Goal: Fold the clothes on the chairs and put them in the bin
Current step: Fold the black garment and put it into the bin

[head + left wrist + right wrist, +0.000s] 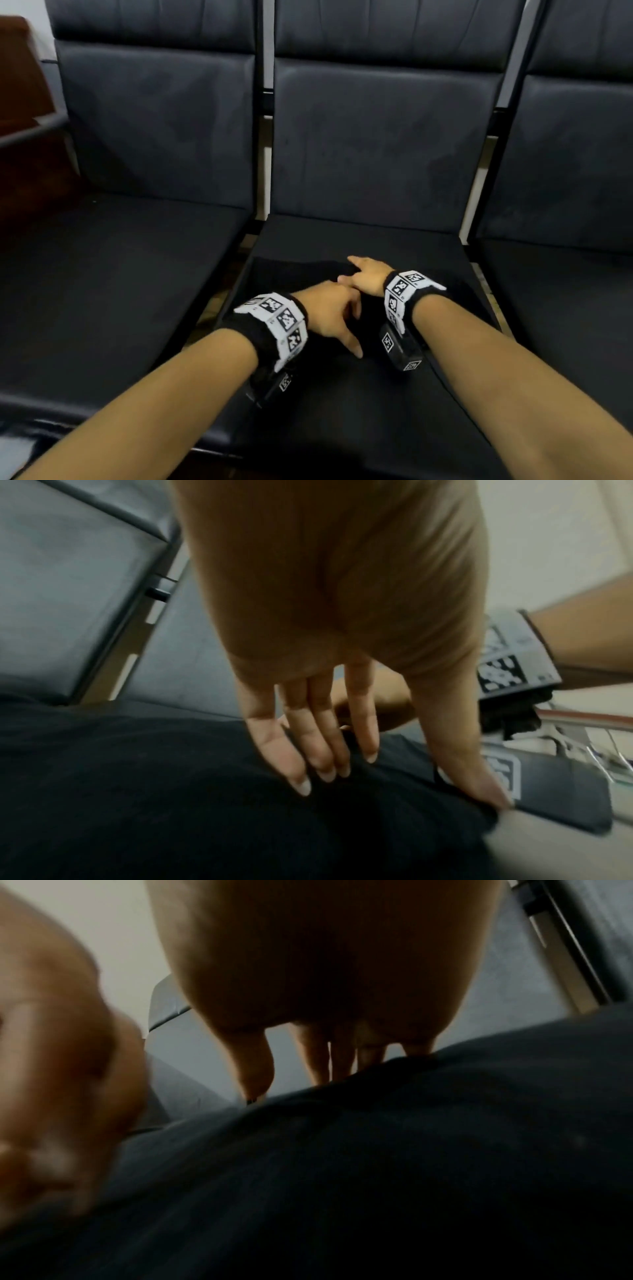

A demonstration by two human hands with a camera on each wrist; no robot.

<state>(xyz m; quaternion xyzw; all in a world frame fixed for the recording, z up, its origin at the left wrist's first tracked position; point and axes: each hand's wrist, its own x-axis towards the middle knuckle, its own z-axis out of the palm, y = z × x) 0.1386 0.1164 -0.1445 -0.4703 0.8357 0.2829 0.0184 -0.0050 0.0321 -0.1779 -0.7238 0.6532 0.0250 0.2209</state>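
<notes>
Both bare forearms reached in from the bottom of the head view, each wearing a black wrist band [274,322] set with white squares of black-and-white marker patterns. Beyond them stood a row of dark padded chairs, the middle chair [376,144] straight ahead, the left chair [144,130] and the right chair [575,164] close on either side with narrow gaps between the backrests.

On the middle seat lay a black garment [294,274], spread flat toward the front half of the cushion, its far edge running across the seat just beyond the hands. Against the black seat its near and right edges were hard to make out.

On that cloth rested the left hand [330,313], palm down. In the left wrist view its fingers [308,739] were straight and slightly fanned, tips on the fabric, the thumb spread out to the side and pressing the cloth as well.

Just beyond and touching it, the right hand [368,275] lay at the garment's far edge. From the right wrist view its fingers [322,1056] pointed down close together, their tips hidden behind a raised ridge of the fabric, so whether they pinched the cloth or only pressed it could not be told.
</notes>
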